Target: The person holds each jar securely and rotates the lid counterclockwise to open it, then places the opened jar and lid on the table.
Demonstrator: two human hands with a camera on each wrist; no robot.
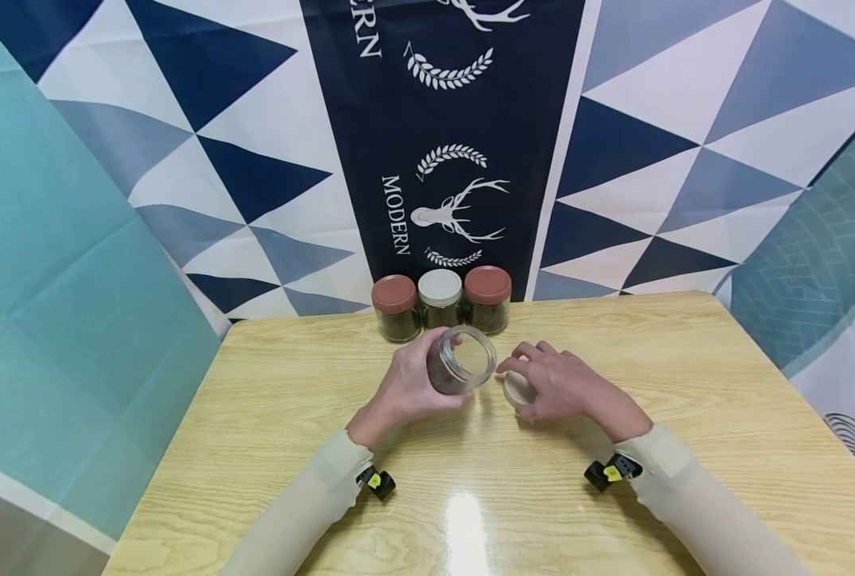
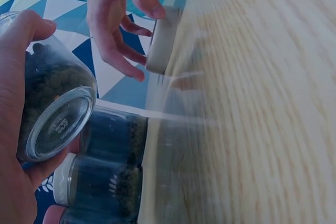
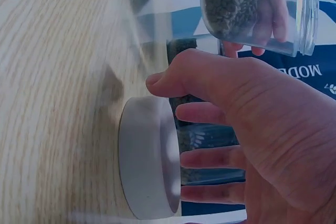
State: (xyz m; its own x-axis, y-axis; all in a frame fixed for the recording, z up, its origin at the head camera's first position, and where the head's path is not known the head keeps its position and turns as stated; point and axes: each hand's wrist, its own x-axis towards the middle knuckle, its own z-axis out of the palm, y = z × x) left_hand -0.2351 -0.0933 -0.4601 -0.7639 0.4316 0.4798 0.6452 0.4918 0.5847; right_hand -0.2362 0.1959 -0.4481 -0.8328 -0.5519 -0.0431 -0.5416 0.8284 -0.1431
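Observation:
My left hand (image 1: 409, 380) grips an uncapped glass jar (image 1: 443, 368) around its body, above the table and tilted with its mouth toward the right. Small dark pieces, like beans or pellets, lie inside the jar (image 3: 231, 3), as the right wrist view shows. A white round lid (image 3: 142, 156) lies on the table, hollow side up. Over the lid hovers my right hand (image 1: 560, 384), its fingers loosely bent and spread. Its thumb is by the lid's edge in the right wrist view; whether it touches cannot be told.
Behind the hands, three lidded jars stand in a row against the backdrop: a red-lidded jar (image 1: 396, 308), a white-lidded jar (image 1: 440, 298) and another red-lidded jar (image 1: 488, 300). The wooden table (image 1: 290, 400) meets a patterned cloth (image 1: 254, 160) at its back edge.

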